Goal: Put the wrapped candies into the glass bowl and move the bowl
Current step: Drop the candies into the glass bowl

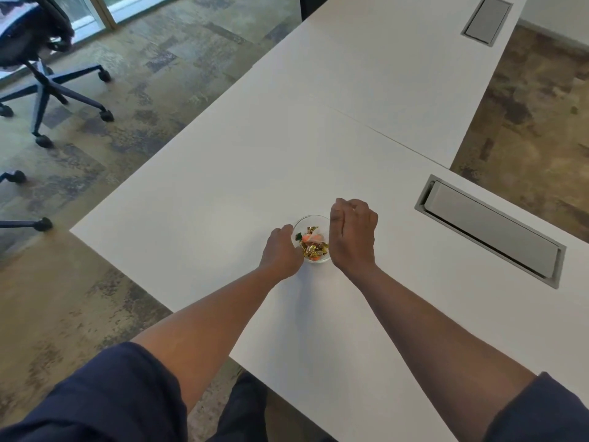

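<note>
A small glass bowl (pixel 311 218) stands on the white table (pixel 223 193), a little in front of me. Several wrapped candies (pixel 313 245) in gold, orange and green lie inside it. My left hand (pixel 282 253) presses against the bowl's left side, its fingers wrapped around the rim. My right hand (pixel 352 237) is against the bowl's right side and hides that edge. Its fingers are curled inward, and what they enclose is hidden. No loose candies show on the table.
A grey cable hatch (pixel 490 231) is set into the table at the right, and another (pixel 487 20) sits far back. A seam (pixel 382 132) crosses the table top. Office chairs (pixel 47 74) stand on the floor to the left.
</note>
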{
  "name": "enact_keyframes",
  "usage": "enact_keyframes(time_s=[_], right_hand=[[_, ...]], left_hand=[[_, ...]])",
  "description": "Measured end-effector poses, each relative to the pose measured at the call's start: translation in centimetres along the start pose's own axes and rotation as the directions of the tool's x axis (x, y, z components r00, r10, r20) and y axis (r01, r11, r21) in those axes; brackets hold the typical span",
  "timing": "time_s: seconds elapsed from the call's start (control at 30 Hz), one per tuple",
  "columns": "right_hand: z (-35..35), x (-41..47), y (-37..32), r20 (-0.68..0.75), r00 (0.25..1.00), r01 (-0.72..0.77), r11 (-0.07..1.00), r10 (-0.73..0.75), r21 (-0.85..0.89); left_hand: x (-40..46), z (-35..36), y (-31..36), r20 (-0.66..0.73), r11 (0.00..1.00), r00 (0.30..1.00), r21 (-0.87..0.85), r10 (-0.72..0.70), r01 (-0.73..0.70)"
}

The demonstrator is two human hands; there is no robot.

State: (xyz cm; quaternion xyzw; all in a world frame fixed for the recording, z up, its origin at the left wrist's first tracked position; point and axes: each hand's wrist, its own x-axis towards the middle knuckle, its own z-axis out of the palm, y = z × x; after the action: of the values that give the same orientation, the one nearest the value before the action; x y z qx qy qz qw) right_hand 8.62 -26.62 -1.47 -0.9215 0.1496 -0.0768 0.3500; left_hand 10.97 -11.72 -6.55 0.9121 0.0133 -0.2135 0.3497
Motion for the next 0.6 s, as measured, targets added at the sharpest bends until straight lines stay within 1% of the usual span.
enact_keyframes(time_s=[0.07, 0.1, 0.13, 0.17, 0.2, 0.23, 0.27, 0.3, 0.37, 0.47, 0.53, 0.6], right_hand=[[-0.4, 0.0, -0.1, -0.047, 0.998, -0.028, 0.999, 0.030, 0.045], [-0.6, 0.1, -0.1, -0.077, 0.993, -0.077, 0.993, 0.085, 0.094], [-0.7, 0.2, -0.2, -0.097, 0.978, -0.166, 0.972, 0.184, 0.167], [-0.9, 0.3, -0.3, -0.087, 0.943, -0.288, 0.920, 0.320, 0.264], [-1.2, 0.4, -0.3, -0.041, 0.885, -0.415, 0.827, 0.463, 0.379], [-1.3, 0.4, 0.0, 0.029, 0.815, -0.521, 0.709, 0.579, 0.476], [-1.5, 0.4, 0.4, 0.097, 0.754, -0.589, 0.603, 0.650, 0.538], [-1.8, 0.3, 0.8, 0.154, 0.711, -0.627, 0.520, 0.686, 0.581], [-2.5, -0.2, 1.3, 0.226, 0.655, -0.651, 0.388, 0.721, 0.652], [-3.5, -1.3, 1.1, 0.328, 0.574, -0.664, 0.192, 0.750, 0.723], [-4.0, -2.0, 1.2, 0.384, 0.553, -0.663, 0.112, 0.739, 0.740], [-4.3, -2.8, 1.4, 0.462, 0.535, -0.692, 0.054, 0.707, 0.720]], left_hand=[[-0.2, -0.1, -0.1, 0.013, 1.000, 1.000, -0.015, -0.003, 0.003], [-0.3, -0.2, -0.1, 0.020, 1.000, 1.000, -0.028, -0.002, 0.003], [-0.5, -0.3, -0.1, 0.025, 0.999, 1.000, -0.044, 0.003, -0.002], [-0.8, -0.3, -0.1, 0.021, 0.998, 1.000, -0.061, 0.015, -0.014], [-1.1, -0.4, -0.2, 0.005, 0.997, 0.999, -0.075, 0.035, -0.035], [-1.4, -0.4, -0.2, -0.018, 0.994, 0.998, -0.088, 0.057, -0.058], [-1.7, -0.5, -0.2, -0.040, 0.992, 0.996, -0.101, 0.076, -0.080], [-2.0, -0.6, -0.1, -0.056, 0.989, 0.994, -0.112, 0.093, -0.099], [-2.4, -0.7, 0.1, -0.051, 0.982, 0.990, -0.132, 0.130, -0.136], [-3.0, -1.2, 1.2, 0.015, 0.972, 0.986, -0.171, 0.167, -0.162], [-3.3, -1.6, 2.1, 0.069, 0.963, 0.980, -0.209, 0.186, -0.168], [-3.6, -2.1, 2.9, 0.137, 0.945, 0.967, -0.280, 0.216, -0.172]])
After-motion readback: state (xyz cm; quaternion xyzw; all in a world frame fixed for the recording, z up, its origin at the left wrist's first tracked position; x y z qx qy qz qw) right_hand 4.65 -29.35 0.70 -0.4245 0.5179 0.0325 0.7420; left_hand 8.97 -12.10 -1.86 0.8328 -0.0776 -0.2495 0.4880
